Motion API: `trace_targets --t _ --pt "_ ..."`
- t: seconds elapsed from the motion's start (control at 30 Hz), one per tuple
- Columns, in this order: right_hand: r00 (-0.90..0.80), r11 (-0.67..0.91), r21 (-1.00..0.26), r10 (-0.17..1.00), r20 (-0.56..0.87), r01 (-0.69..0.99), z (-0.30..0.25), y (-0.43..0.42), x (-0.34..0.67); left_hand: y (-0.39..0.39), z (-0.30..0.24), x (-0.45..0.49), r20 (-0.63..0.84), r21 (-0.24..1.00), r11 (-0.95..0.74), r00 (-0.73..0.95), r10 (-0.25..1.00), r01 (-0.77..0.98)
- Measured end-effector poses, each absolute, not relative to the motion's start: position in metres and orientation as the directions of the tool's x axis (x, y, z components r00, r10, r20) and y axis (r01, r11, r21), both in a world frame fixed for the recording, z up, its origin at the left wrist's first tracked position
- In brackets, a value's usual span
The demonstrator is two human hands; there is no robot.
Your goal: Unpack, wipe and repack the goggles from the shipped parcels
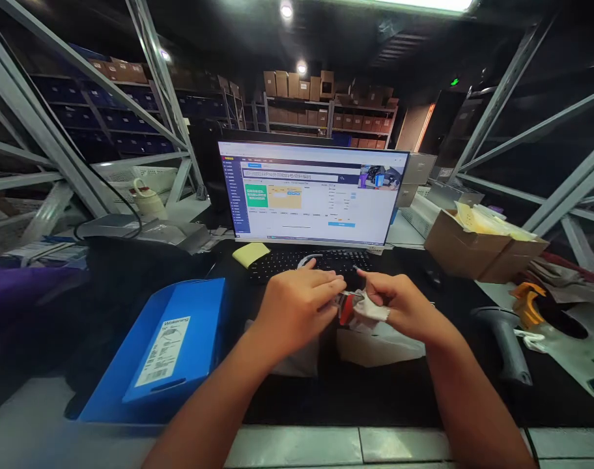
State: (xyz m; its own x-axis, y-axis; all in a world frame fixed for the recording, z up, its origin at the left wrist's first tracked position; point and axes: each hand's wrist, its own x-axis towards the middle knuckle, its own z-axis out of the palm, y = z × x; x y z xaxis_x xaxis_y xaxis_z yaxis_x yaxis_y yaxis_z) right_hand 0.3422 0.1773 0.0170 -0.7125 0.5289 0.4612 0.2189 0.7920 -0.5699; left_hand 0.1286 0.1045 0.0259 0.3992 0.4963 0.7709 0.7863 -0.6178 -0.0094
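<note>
My left hand [299, 305] is closed, its fingers curled over something mostly hidden above the desk mat, just in front of the keyboard [262, 267]. Facing it, my right hand [404, 306] pinches a crumpled white wrapping [372, 309], which looks like thin paper or soft plastic. Between the hands shows a small red piece [346, 309]; what it belongs to is hidden. A pale plastic bag [380, 346] lies under my right hand, and another whitish sheet or bag [297, 359] lies partly behind my left forearm.
A blue bin [209, 326] with a white label stands at left. The lit monitor [307, 195] is behind the keyboard, with yellow sticky notes [251, 255] beside it. A barcode scanner [507, 345], orange tape dispenser [529, 305] and open cardboard box [466, 251] occupy the right.
</note>
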Motion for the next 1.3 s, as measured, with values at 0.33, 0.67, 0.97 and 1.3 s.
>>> trace_targets --t 0.33,0.67,0.97,1.3 --pt "-0.340 0.714 -0.626 0.700 0.628 0.315 0.022 0.201 0.361 0.102 0.033 0.119 0.712 0.291 -0.587 0.239 0.661 0.756" --pt "-0.069 0.626 -0.541 0.687 0.724 0.561 0.020 0.187 0.361 0.102 0.036 0.121 0.652 0.252 -0.570 0.298 0.697 0.782" --pt "-0.127 0.503 -0.295 0.646 0.753 0.812 0.019 0.199 0.366 0.102 0.036 0.123 0.621 0.245 -0.542 0.299 0.725 0.804" --pt "-0.022 0.279 -0.195 0.620 0.784 0.940 0.008 0.174 0.325 0.107 0.030 0.125 0.600 0.206 -0.541 0.332 0.728 0.816"
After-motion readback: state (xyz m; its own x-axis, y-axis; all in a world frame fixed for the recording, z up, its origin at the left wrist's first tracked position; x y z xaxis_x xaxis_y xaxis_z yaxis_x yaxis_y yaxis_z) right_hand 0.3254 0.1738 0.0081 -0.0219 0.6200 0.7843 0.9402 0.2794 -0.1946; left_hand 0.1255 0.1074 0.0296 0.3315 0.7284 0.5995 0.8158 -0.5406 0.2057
